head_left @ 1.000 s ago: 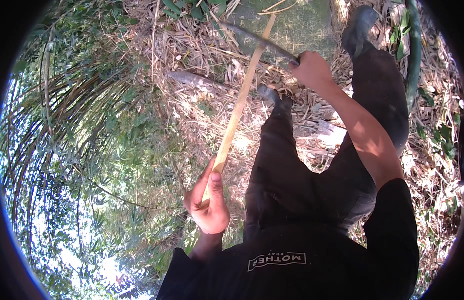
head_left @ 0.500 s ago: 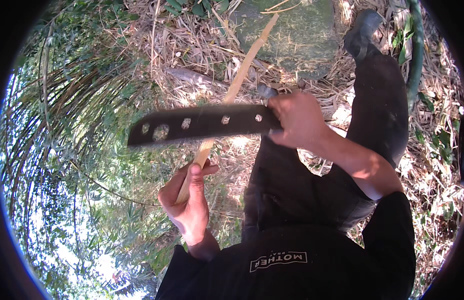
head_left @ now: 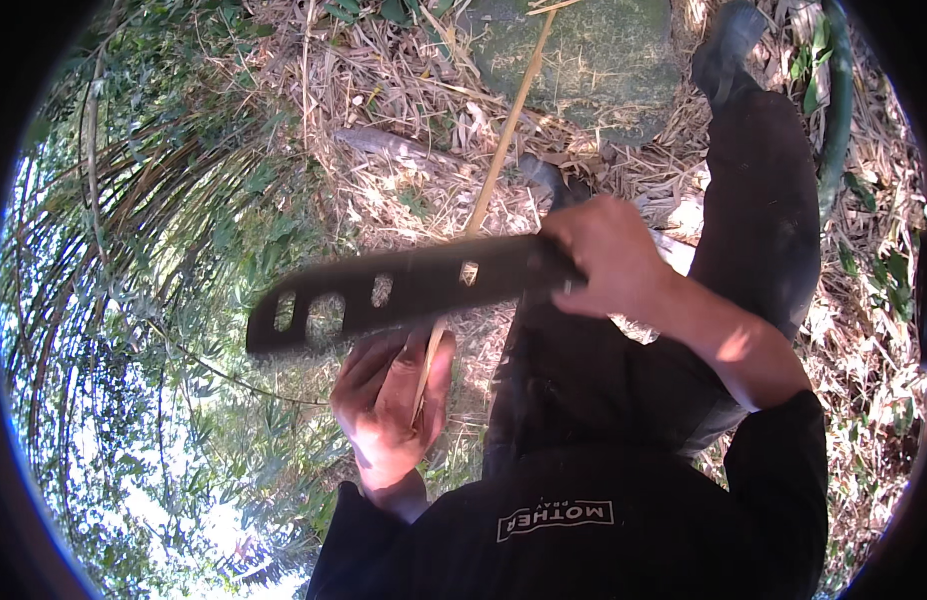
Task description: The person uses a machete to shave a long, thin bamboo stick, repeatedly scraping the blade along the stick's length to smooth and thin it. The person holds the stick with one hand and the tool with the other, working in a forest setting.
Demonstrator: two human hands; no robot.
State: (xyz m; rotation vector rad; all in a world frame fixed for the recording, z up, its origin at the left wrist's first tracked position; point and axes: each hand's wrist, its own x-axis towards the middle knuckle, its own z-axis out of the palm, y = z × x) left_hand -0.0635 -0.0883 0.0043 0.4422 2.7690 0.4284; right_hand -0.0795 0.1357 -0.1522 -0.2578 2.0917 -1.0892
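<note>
My left hand [head_left: 389, 400] is closed round the lower end of a long, thin pale strip [head_left: 508, 130], which looks like split bamboo or wood. The strip slants up and away to the right, its narrow edge showing. My right hand [head_left: 616, 255] grips a machete [head_left: 424, 287] by its handle, which the fingers mostly hide. Its broad dark blade has several holes and lies across the strip, just above my left hand, covering part of both. Whether the edge touches the strip, I cannot tell.
Dry leaves and stalks [head_left: 394, 195] litter the ground. A flat greenish slab [head_left: 594, 75] lies ahead, with a piece of grey wood [head_left: 389, 145] to its left. Green foliage [head_left: 224, 390] fills the left side. A green stem [head_left: 837, 110] rises beyond my booted leg [head_left: 759, 190].
My left hand has rolled over, turning the strip from its broad face to its narrow edge. The machete has come slightly nearer to me, its tip dipping toward my left hand.
</note>
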